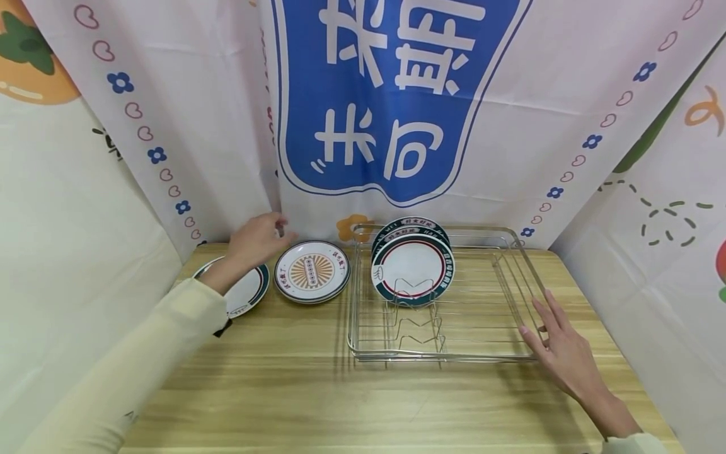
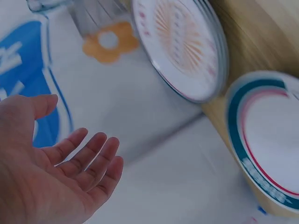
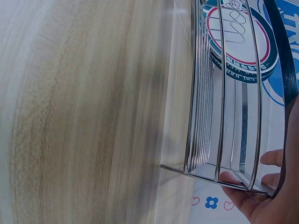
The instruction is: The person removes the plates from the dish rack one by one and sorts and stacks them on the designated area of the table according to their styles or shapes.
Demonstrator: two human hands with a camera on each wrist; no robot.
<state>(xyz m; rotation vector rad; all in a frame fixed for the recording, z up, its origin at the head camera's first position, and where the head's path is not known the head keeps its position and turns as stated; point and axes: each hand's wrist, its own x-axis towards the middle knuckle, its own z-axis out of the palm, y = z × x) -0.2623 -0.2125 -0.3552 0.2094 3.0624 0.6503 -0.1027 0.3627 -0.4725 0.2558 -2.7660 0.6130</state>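
My left hand (image 1: 255,241) hangs in the air above the plates on the left, fingers spread and loosely bent, with nothing in it; the palm of this hand (image 2: 60,168) faces its wrist camera. Below it lies a green-rimmed plate (image 1: 245,291), partly covered by the forearm. Beside that is a small stack of white plates with an orange sunburst (image 1: 311,272). On the right, my right hand (image 1: 567,353) holds the end rail of a wire dish rack (image 1: 482,357), thumb on one side and fingers on the other. Green-rimmed plates (image 1: 413,268) stand upright in the rack.
A wooden table (image 1: 255,391) carries everything. Printed cloth (image 1: 215,126) hangs behind and at both sides, close to the table's back edge. Wire dividers (image 1: 418,331) rise inside the rack in front of the standing plates. A small black object (image 1: 224,328) shows under the left sleeve.
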